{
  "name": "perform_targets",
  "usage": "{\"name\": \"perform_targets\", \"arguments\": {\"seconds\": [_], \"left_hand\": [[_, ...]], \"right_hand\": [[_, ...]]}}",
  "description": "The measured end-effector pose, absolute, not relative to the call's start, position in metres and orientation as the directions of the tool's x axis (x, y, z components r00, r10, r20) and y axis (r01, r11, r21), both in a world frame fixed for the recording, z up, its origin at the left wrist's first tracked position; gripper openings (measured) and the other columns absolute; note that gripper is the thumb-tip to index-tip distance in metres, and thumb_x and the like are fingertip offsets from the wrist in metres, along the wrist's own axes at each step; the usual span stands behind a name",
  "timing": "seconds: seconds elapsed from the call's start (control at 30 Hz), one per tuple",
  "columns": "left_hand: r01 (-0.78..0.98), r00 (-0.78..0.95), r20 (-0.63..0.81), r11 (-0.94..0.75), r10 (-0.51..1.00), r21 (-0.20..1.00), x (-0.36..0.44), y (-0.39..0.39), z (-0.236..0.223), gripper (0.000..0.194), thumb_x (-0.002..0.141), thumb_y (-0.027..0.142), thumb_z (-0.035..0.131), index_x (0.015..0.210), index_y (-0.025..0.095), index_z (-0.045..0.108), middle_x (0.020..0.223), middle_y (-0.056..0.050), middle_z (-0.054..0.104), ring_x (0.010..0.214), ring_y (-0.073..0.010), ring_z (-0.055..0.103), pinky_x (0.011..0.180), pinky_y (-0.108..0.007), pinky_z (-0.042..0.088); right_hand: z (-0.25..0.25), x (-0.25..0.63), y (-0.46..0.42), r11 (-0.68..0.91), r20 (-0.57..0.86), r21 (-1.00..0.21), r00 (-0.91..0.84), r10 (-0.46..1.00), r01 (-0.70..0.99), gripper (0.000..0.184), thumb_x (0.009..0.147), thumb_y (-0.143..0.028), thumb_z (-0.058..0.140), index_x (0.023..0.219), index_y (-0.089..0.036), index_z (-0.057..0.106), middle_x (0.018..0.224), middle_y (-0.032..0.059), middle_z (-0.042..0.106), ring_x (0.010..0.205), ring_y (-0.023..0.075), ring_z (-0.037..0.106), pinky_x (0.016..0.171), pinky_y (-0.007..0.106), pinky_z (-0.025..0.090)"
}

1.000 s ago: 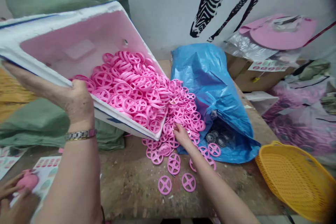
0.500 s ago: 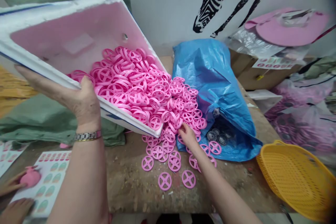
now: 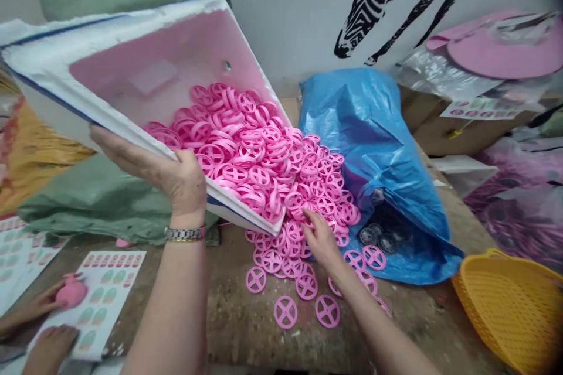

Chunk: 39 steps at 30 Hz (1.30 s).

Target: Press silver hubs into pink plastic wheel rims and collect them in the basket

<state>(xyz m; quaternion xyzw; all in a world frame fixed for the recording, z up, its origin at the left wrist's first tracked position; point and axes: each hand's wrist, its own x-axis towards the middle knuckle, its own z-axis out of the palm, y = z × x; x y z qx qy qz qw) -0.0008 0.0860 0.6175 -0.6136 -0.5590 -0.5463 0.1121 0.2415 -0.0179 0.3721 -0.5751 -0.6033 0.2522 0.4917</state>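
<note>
My left hand (image 3: 176,179) grips the near rim of a white foam box (image 3: 48,61), tilted so that its open mouth faces right and down. A heap of pink plastic wheels (image 3: 237,140), each with a cross of spokes, fills its lower part and spills over the corner onto the wooden table (image 3: 237,316). Fingers slightly apart, my right hand (image 3: 321,237) lies against the spilled wheels just past the box corner; it appears to hold none. A blue plastic bag (image 3: 352,111) touches the pile on the right, with dark round parts (image 3: 378,237) in its mouth.
A yellow basket (image 3: 505,299) stands at the right. Green sacks (image 3: 105,199) lie behind the box. At lower left, another person's hands (image 3: 53,345) are near a pink round object (image 3: 71,292) on a sticker sheet (image 3: 109,281). Pink visors (image 3: 505,50) lie at the back right.
The view has shifted left. The box sits at a steeper tilt, and more wheels have slid out onto the pile. My right hand's fingers have spread a little among the wheels.
</note>
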Motion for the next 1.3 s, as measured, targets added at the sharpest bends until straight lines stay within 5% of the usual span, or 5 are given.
{"name": "perform_targets", "arguments": {"seconds": [0.2,0.5,1.07,1.3], "left_hand": [[0.843,-0.321,0.862,-0.298,0.392,0.449,-0.022,0.1,0.616,0.099,0.067,0.007,0.053,0.155,0.024,0.011,0.167,-0.004,0.007,0.153,-0.03,-0.008,0.126,-0.057,-0.006],[0.888,-0.286,0.867,-0.227,0.408,0.4,-0.009,0.083,0.616,0.099,0.061,0.006,0.051,0.152,0.003,0.013,0.163,-0.019,0.014,0.153,-0.0305,0.007,0.127,-0.044,-0.001],[0.865,-0.24,0.894,-0.335,0.378,0.373,0.013,0.065,0.611,0.094,0.07,0.006,0.053,0.154,0.019,0.015,0.164,-0.008,0.015,0.154,-0.0288,0.006,0.128,-0.046,0.001],[0.853,-0.265,0.876,-0.326,0.403,0.408,0.01,0.068,0.608,0.093,0.07,0.008,0.055,0.153,0.02,0.015,0.163,-0.009,0.015,0.154,-0.0278,0.006,0.128,-0.045,-0.001]], "right_hand": [[0.381,0.192,-0.025,0.343,0.321,-0.778,-0.137,0.937,0.525,0.056,0.087,-0.033,0.064,0.14,-0.017,0.051,0.133,0.0159,0.058,0.125,0.0294,0.053,0.106,0.05,0.044],[0.368,0.175,-0.017,0.213,0.167,-0.657,-0.136,0.976,0.723,0.064,0.081,-0.033,0.074,0.139,-0.015,0.052,0.141,0.021,0.05,0.131,0.035,0.046,0.106,0.055,0.042],[0.394,0.189,-0.026,0.103,0.055,-0.642,-0.089,0.995,0.76,0.055,0.087,-0.027,0.066,0.14,-0.02,0.051,0.136,0.0157,0.057,0.127,0.033,0.051,0.103,0.053,0.042],[0.409,0.187,-0.021,0.207,0.169,-0.671,-0.125,0.978,0.712,0.05,0.09,-0.03,0.064,0.137,-0.018,0.053,0.131,0.0141,0.061,0.121,0.0312,0.055,0.1,0.049,0.045]]}}
